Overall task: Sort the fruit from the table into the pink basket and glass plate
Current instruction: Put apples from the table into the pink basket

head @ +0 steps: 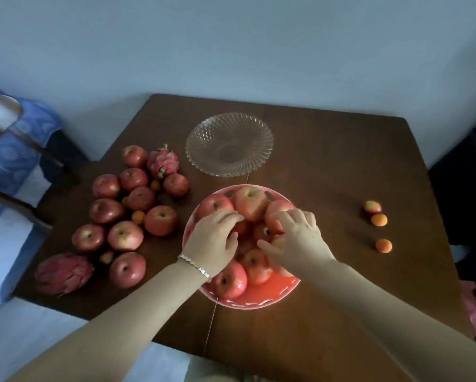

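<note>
- Apples [250,206] already fill much of the pink basket [272,297], which sits mid-table in front of the person; more apples [125,235] lie in a cluster on the table's left side.
- Left hand [213,241] rests palm-down on the basket's fruit, fingers curled loosely; whether it grips anything I cannot tell.
- Right hand [300,238] is spread over the apples at the right rim, fingers wide; it seems to be settling one, but a grip is not clear.
- To do this step well, I judge: press each apple into a gap so it sits low, then let go only once it stops rocking.
- Glass plate [229,144] stands empty just behind the basket.
- Two dragon fruit [163,161] [63,272] sit among the left cluster.
- Small orange fruits [379,219] lie well apart at the right.
- Likely snag: the heap is nearing the rim, so further apples may roll off.
</note>
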